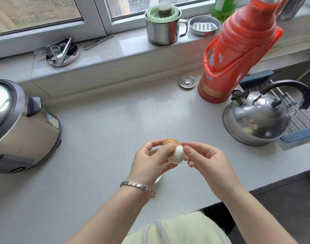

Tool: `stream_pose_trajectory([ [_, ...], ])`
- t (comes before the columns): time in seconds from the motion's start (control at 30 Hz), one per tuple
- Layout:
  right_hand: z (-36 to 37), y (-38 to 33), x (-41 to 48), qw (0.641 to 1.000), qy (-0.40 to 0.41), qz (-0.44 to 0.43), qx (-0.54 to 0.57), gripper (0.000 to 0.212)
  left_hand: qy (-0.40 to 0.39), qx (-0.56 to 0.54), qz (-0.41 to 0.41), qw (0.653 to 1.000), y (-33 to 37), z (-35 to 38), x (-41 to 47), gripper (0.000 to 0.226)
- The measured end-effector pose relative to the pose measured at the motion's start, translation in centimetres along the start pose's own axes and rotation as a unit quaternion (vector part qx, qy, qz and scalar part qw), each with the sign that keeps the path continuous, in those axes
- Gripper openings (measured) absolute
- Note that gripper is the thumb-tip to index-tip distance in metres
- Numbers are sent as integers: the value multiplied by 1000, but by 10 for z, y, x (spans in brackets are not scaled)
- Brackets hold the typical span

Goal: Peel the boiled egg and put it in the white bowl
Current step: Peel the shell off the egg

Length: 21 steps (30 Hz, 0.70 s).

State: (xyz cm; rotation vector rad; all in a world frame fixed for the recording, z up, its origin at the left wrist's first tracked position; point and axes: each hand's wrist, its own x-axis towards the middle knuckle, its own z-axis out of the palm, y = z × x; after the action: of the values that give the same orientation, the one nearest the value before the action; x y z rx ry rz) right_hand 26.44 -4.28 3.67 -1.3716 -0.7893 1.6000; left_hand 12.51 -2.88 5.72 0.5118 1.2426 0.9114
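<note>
- Left grip [150, 159] curls round the egg [174, 153], held just above the table [106, 129].
- Egg: near half bare white, far half brown shell.
- Right grip [207, 161]: thumb and forefinger pinch the egg's shell edge, probably a flake.

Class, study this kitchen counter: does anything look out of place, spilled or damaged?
Nothing is spilled. One oddity: a round metal disc, seemingly a sink plug, lies loose on the pale grey countertop beside the red plastic thermos flask. The boiled egg's broken brown shell is simply the peeling.
</note>
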Motion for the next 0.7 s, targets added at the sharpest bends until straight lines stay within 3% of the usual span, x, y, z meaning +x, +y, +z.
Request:
stream_pose_trajectory([
  [0.27, 3, 2, -1, 989, 22, -92, -114, 13, 24, 46, 28, 998, -5, -1, 0, 11],
  [0.43, 4, 5, 0, 979, 43, -124, -155, 15, 23, 56, 25, 998, -4, -1, -1, 9],
  [0.7, 0, 4, -1, 994, 38, -73, -74, 22, -20, -14, -43, 999, -4, -5, -1, 16],
])
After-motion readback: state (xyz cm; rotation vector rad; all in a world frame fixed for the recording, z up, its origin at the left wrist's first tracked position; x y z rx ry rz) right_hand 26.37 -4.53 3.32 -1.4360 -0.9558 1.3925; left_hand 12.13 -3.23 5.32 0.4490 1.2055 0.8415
